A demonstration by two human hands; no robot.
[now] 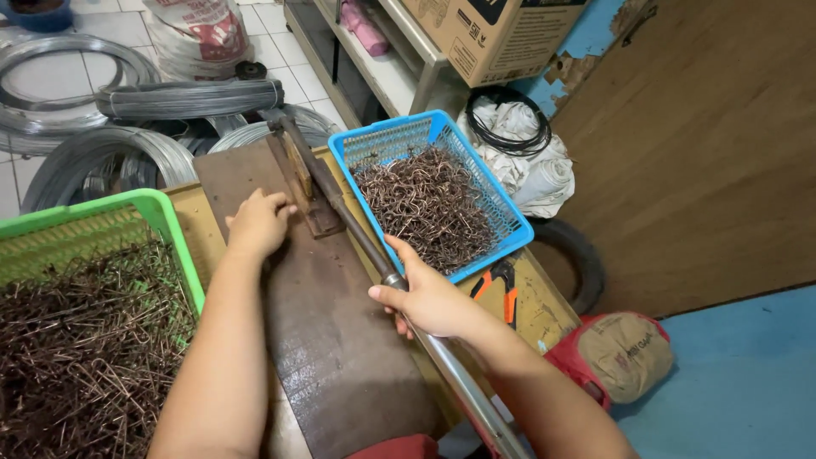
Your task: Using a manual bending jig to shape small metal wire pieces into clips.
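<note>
My right hand [429, 297] grips the long steel lever [374, 255], left hand [257, 223] presses at the rusty iron bending jig [302, 183]; blue plastic basket [510, 223] right of the jig is half-full of bent copper-coloured hooks [429, 204], green plastic basket [166, 223] left of it heaped with unbent pieces (plenty left).

Lever bar [399, 289]: bare metal, dull grey, smooth, faint sheen near the right hand [433, 302]. Base plate [340, 357]: dark, matt, rough-looking metal. Blue basket [510, 223] and green basket [161, 217]: glossy perforated plastic. Bent wire pieces [433, 204]: brownish metal, matt. Wire coils [110, 153], far left: grey metal, slight shine. Tabletop [544, 310]: worn wood.
</note>
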